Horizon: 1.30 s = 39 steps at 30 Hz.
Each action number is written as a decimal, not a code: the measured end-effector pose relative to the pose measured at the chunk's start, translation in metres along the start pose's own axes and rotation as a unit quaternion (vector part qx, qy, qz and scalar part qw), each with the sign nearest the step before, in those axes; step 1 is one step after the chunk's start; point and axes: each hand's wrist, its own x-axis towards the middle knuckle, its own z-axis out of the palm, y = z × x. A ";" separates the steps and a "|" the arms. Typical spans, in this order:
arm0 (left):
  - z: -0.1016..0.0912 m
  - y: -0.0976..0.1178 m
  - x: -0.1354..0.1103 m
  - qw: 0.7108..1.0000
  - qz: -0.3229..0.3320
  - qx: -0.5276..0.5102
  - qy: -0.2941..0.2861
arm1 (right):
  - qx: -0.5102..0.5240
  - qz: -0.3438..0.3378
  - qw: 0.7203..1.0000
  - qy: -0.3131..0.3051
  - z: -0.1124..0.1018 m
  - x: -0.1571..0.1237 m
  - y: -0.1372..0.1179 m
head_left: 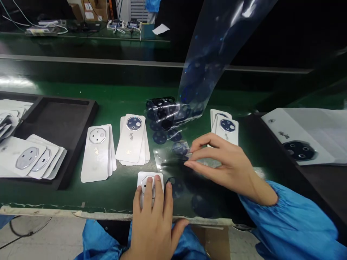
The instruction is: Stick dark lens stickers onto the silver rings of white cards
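My left hand (155, 216) lies with fingers spread on a white phone back cover (140, 178), holding it against the bench near the front edge. The fingers partly hide its round camera area. My right hand (219, 162) is to the right with thumb and fingers pinched at the edge of a clear sticker film (165, 159). The film carries dark round camera stickers (159, 137), and one dark disc (179, 148) is beside the fingertips. Whether a sticker is also between the fingers is hidden. The film's long upper part (214, 47) rises toward the top right.
Left of my hands are a stack of covers with dark camera discs (131, 144) and a stack with pale ones (96, 159). More covers (227, 130) lie behind my right hand. A black tray (65, 108) holds covers at left; another black tray (325, 187) is at right.
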 end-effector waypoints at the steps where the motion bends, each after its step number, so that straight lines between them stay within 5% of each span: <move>1: -0.002 -0.001 0.000 1.000 -0.004 -0.005 -0.002 | 0.076 0.058 0.995 0.016 0.003 -0.001 -0.004; 3: -0.007 -0.004 -0.002 1.000 -0.010 -0.018 -0.006 | 0.235 0.201 0.951 0.010 0.014 -0.002 -0.013; 6: -0.016 -0.009 -0.010 0.999 0.004 -0.033 -0.012 | 0.389 0.379 0.839 -0.030 0.033 -0.004 -0.025; 9: -0.021 -0.008 -0.027 0.999 0.013 -0.046 -0.009 | 0.425 0.450 0.784 -0.041 0.046 -0.005 -0.031; 14: -0.017 0.009 -0.045 0.999 -0.031 -0.011 -0.014 | 0.366 0.463 0.801 -0.100 0.053 -0.004 -0.031; 24: -0.029 0.011 -0.034 0.998 0.000 0.038 -0.055 | 0.270 0.458 0.830 -0.168 0.057 -0.007 -0.029; 27: -0.029 0.010 -0.031 0.998 0.016 0.047 -0.031 | 0.258 0.460 0.830 -0.181 0.056 -0.006 -0.025; 39: -0.037 0.004 -0.026 0.995 0.036 0.039 -0.085 | 0.277 0.471 0.810 -0.213 0.051 0.001 -0.020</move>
